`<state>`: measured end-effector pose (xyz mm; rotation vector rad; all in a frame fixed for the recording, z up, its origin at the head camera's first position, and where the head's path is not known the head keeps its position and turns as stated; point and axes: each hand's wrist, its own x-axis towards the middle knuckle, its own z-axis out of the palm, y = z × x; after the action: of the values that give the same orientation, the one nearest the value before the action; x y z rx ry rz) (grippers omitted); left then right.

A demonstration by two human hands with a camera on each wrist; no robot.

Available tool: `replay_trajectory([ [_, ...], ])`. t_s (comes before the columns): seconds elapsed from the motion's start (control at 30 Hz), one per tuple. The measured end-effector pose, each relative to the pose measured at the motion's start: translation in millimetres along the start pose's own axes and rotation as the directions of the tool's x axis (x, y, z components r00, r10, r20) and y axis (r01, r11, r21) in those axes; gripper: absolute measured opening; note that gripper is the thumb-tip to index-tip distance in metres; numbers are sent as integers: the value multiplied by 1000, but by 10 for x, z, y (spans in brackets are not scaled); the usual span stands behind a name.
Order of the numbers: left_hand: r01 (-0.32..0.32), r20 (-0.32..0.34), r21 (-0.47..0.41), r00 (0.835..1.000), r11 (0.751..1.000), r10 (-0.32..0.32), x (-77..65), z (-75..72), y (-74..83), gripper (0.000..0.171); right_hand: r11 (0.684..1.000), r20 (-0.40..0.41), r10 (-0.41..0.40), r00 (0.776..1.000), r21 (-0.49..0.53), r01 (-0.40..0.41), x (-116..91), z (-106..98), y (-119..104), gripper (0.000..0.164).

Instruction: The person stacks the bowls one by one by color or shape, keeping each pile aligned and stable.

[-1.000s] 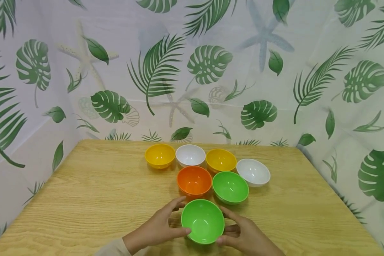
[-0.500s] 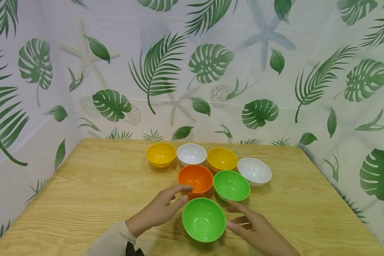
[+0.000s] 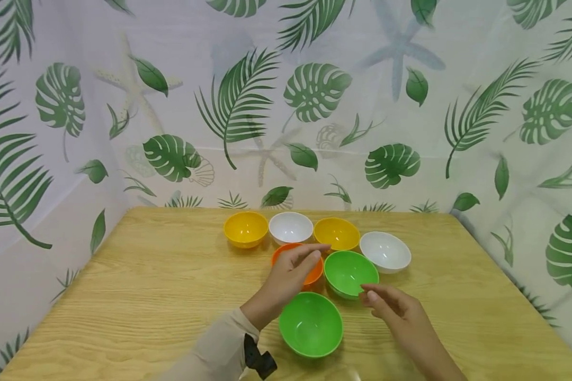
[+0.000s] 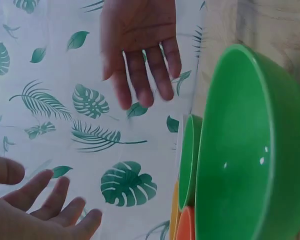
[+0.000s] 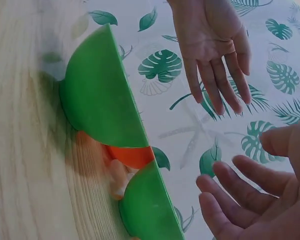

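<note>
In the head view my left hand hovers over the orange bowl, hiding much of it, fingers extended and holding nothing. My right hand is raised at the near right of the farther green bowl, its fingers loosely bent and holding nothing. A nearer green bowl stands upright on the table below both hands. Seen from the left wrist, that near bowl fills the right side, with the right hand palm in view above. In the right wrist view the left hand shows at the top.
Behind stands a row of bowls: a yellow bowl, a white bowl, a second yellow bowl and a second white bowl. They rest on a wooden table. A leaf-print cloth hangs around its back and sides.
Both hands have let go of the near green bowl. The left moved up and right over the orange bowl; the right moved up and outward. The bowls keep their arrangement.
</note>
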<state>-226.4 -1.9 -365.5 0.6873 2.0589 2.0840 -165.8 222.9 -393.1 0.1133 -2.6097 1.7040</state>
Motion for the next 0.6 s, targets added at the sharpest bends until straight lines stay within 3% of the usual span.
replay_trajectory([
  [0.07,-13,-47,-32,999,999,12,36,63,-3,32,1000,-40,-7,999,29,9,15,-35,5,46],
  [0.2,2,-89,-70,996,998,-8,98,135,-25,33,993,-74,75,994,101,-67,57,-118,24,56],
  [0.33,48,-104,-98,993,994,-58,145,181,-55,36,956,-55,169,984,250,-151,107,-188,102,60],
  [0.43,87,-117,-118,988,989,-101,167,217,-74,39,898,-6,224,975,390,-204,130,-228,189,59],
  [0.6,159,-113,-126,978,979,-174,195,270,-99,47,766,57,323,945,571,-296,165,-243,319,60],
])
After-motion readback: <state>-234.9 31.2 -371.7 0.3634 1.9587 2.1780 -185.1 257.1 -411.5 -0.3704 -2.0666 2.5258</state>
